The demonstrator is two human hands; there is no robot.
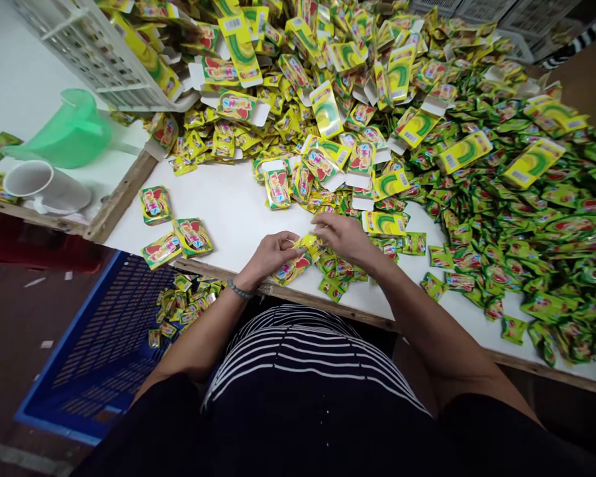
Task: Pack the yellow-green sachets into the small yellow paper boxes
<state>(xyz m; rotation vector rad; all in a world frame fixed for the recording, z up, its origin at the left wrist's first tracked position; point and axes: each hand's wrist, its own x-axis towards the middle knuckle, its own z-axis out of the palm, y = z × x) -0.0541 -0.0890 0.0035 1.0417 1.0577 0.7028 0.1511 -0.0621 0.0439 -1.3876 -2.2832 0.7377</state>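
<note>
Near the table's front edge, my left hand point(277, 253) is closed round a small yellow-green box point(294, 266). My right hand point(342, 237) bends over the box's upper end, its fingers pressed together at a yellow packet point(310, 244); how much of the packet is inside the box cannot be made out. Green packets point(345, 270) lie just under and beside my right hand. To the left, three filled-looking boxes point(193, 236) rest on the white table point(223, 199).
A large heap of packets and boxes point(288, 126) covers the back and right. At left are a white basket point(114, 73), a green scoop point(74, 136) and a white mug point(54, 189). Below the edge stands a blue crate point(94, 344) holding small boxes.
</note>
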